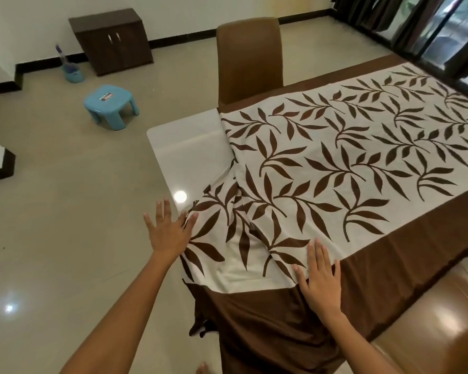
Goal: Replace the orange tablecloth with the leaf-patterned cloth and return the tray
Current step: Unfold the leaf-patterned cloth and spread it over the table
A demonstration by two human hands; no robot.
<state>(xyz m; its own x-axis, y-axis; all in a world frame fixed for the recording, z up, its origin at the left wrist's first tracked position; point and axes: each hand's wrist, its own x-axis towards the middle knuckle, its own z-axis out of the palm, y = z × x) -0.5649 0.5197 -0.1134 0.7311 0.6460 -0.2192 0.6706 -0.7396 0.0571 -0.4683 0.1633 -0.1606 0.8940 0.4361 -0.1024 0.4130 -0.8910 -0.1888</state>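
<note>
Here, a cream cloth with brown leaf shapes and a wide brown border (pixel 335 168) is being spread over a shiny white table (pixel 184 155). Most of the table is being covered by it, but the left end is being left bare. The cloth is bunched and folded near that end, and its brown border is hanging down over the near edge.

The left hand (pixel 168 233) is being held open at the left edge of the cloth, with its fingers (pixel 161 211) spread wide and straight. Nothing is being gripped by it. The thumb side is just touching the folded edge of the cloth, while the other fingers are reaching past the cloth, over the floor.

The right hand (pixel 320 282) is being laid flat on the cloth near the table's near edge. Its fingers (pixel 318 255) are straight and close together, and nothing is being held in them. The fingertips are on the cream leafy part, and the palm is on the brown border.

A brown padded chair (pixel 250 55) is standing at the far side of the table. Another shiny brown chair (pixel 430 319) is seen at the bottom right. A small blue plastic stool (pixel 110 103) and a dark wooden cupboard (pixel 111 40) are on the floor farther back.
</note>
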